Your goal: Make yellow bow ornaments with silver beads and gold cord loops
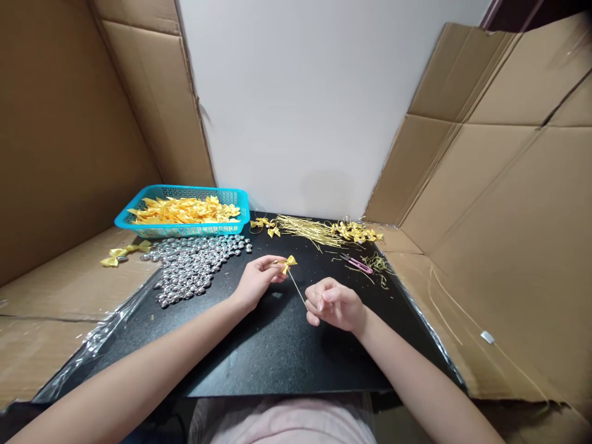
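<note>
My left hand (pixel 259 280) pinches a small yellow ribbon bow (pixel 290 263) between thumb and fingers, above the middle of the black tabletop (pixel 259 364). From the bow a thin gold cord (pixel 296 288) slants down to the right. Its other end runs into the curled fingers of my right hand (pixel 333 302), which grip it and hold it taut. The part of the cord inside the right fingers is hidden. Left of my hands lies a spread of shiny silver beads (pixel 189 265).
A blue plastic basket (pixel 182 231) full of yellow bows stands at the back left. Cut gold cords (pixel 308 229) and finished-looking bows (pixel 356 232) lie at the back. Pink thread snips (pixel 358 264) rest beside tangled cord scraps (pixel 378 264). Cardboard walls (pixel 504 179) flank both sides.
</note>
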`<state>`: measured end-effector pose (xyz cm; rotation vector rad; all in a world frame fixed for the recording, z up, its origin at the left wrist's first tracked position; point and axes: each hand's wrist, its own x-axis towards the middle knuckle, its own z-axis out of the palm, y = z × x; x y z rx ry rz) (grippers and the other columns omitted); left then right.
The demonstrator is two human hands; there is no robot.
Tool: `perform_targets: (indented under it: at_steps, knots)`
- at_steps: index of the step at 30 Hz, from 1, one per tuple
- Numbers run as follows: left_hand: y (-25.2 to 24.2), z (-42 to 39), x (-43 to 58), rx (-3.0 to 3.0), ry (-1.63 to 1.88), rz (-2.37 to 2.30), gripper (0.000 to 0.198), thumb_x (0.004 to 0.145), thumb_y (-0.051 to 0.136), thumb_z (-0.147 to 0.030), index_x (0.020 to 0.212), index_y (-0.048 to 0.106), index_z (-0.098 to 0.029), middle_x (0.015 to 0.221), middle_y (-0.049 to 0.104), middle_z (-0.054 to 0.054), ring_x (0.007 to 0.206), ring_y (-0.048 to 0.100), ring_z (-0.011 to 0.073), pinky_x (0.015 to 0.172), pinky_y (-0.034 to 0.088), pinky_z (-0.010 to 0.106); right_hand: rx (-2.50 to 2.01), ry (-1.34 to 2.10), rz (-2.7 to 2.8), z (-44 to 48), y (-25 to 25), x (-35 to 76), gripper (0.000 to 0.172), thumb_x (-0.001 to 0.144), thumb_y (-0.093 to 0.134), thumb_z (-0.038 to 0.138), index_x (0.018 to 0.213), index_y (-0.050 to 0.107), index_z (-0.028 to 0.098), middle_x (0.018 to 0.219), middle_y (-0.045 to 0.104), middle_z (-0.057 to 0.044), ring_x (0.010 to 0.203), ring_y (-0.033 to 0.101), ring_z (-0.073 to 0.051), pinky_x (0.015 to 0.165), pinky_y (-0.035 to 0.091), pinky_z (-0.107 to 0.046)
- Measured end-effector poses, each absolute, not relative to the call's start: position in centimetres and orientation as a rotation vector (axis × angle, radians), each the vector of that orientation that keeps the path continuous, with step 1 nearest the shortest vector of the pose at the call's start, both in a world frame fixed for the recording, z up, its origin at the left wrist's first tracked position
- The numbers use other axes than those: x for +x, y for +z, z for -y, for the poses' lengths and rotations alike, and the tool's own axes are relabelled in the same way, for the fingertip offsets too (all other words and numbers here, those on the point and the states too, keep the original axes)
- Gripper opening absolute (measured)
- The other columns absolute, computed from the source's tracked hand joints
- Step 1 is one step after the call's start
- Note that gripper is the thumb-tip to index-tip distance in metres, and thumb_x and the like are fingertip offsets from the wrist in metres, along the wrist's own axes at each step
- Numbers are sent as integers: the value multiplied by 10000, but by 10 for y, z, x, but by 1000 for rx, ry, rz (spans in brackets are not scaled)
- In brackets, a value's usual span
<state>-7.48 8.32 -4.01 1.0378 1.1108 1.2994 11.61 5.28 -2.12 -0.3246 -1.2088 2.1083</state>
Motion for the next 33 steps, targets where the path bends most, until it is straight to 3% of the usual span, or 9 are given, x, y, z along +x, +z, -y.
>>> perform_targets:
  at_steps: [3,7,10,16,24,33]
  knots:
    - [-40,-82,-74,1067,1309,-1121,283,578,765,-305,795,716,-131,717,726,50,604,644,159,626,504,282,-478,1869,1247,-56,-23,115,175,680,675,319,578,680,177,481,417,60,433,319,-68,527,390,-255]
    - [-39,-79,-72,1119,1306,-1109,268,591,757,-303,800,726,-138,700,725,46,617,642,162,638,507,281,-942,1187,1475,-61,-31,111,164,724,639,289,630,719,180,537,581,-2,490,437,-116,514,335,-254]
    - [-35,-74,-70,1168,1293,-1088,242,603,760,-295,792,732,-146,655,716,32,590,625,151,635,506,274,-1044,888,1594,-62,-38,106,181,751,616,249,624,727,185,549,601,-8,496,442,-125,511,323,-257]
    - [-33,-65,-63,1232,1271,-1036,268,622,791,-312,826,736,-146,691,737,38,621,642,160,656,522,275,-1043,737,1670,-59,-44,99,228,807,585,252,629,707,178,517,534,13,469,365,-107,494,288,-254]
    - [-39,-61,-60,1227,1223,-1000,388,631,811,-353,945,725,-142,978,772,103,922,709,267,876,534,367,-1058,703,1621,-58,-48,94,257,829,558,277,604,636,180,530,487,19,503,391,-116,516,296,-255]
    - [-39,-60,-58,1261,1254,-1022,366,627,805,-380,893,742,-136,975,772,107,932,709,279,893,538,390,-1063,753,1601,-59,-51,92,329,844,528,327,561,556,162,522,420,27,509,354,-105,509,269,-245]
